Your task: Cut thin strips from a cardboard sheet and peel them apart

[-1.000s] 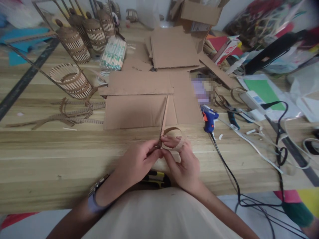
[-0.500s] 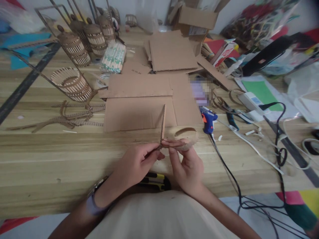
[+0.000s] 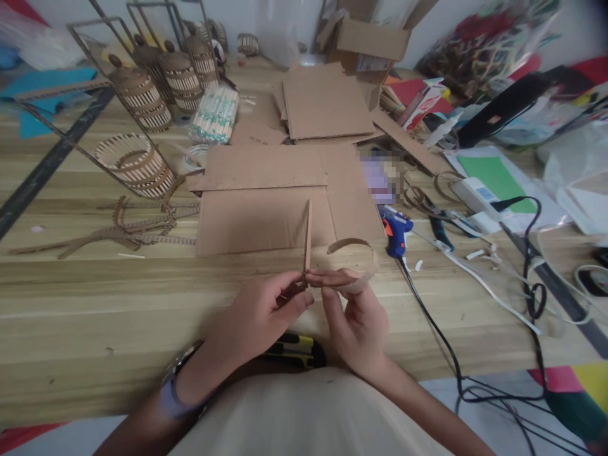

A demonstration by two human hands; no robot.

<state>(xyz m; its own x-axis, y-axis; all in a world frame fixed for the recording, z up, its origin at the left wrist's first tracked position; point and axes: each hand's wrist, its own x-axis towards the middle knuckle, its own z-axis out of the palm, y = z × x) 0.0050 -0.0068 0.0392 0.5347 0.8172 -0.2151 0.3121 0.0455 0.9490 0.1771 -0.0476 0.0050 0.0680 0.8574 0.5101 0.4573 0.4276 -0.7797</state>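
My left hand (image 3: 268, 310) pinches a narrow brown cardboard strip (image 3: 308, 237) that stands up from the fingertips, its corrugated edge showing. Close beside it, my right hand (image 3: 358, 323) has thumb and fingers closed on a thin curled cardboard strip (image 3: 350, 243), whose loose end arcs beyond the knuckles. Both sets of fingertips almost meet at the foot of the upright piece. Whether the two strips are joined there is hidden by the fingers. A black and yellow utility knife (image 3: 297, 349) lies on the table below my hands.
Ahead lies a flat cardboard sheet (image 3: 256, 218). A blue glue gun (image 3: 397, 231) with a black cord (image 3: 434, 323) is to the right. At left are cut cardboard strips (image 3: 137, 228), an open slatted basket (image 3: 135, 166) and several slatted lanterns (image 3: 142, 95). Behind sits a bag of sticks (image 3: 216, 114).
The curled strip's loose end has shifted slightly left and up, its arc opening wider. The upright strip leans a little less. Both hands keep their grip.
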